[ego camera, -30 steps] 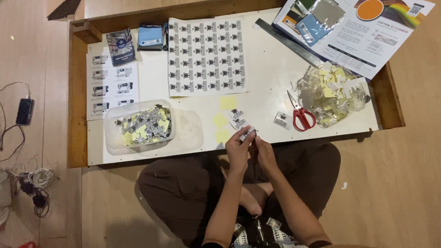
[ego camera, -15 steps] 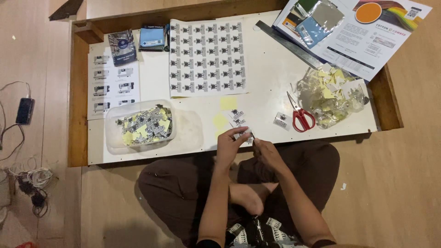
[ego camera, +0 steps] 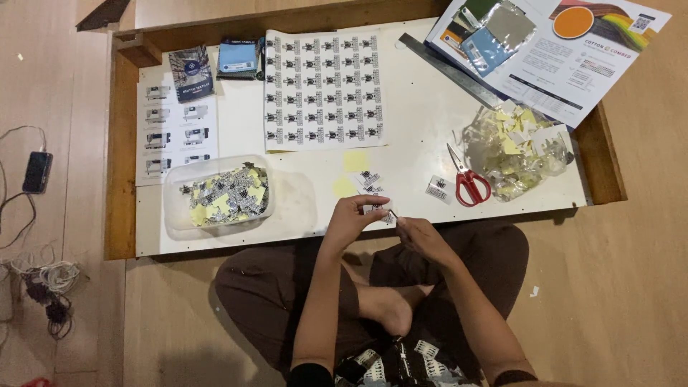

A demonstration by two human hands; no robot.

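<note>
My left hand [ego camera: 356, 215] and my right hand [ego camera: 419, 233] meet at the near edge of the low white table [ego camera: 423, 136], both pinching one small printed sticker [ego camera: 378, 210]. A few cut stickers [ego camera: 368, 179] and two yellow backing scraps [ego camera: 355, 160] lie just beyond my fingers. A large sheet of printed stickers [ego camera: 322, 89] lies farther back. A clear plastic tub [ego camera: 218, 195] at my left holds many cut stickers and yellow bits.
Red-handled scissors [ego camera: 466, 175] and a clear bag of paper scraps [ego camera: 517, 147] lie to the right. A metal ruler [ego camera: 448, 70], a brochure [ego camera: 552, 43], printed sheets [ego camera: 172, 132] and small booklets sit at the back. A phone with cables [ego camera: 36, 172] lies on the floor.
Both hands stay together at the table's near edge, shifting slightly toward me while working the small sticker. Nothing else has moved.
</note>
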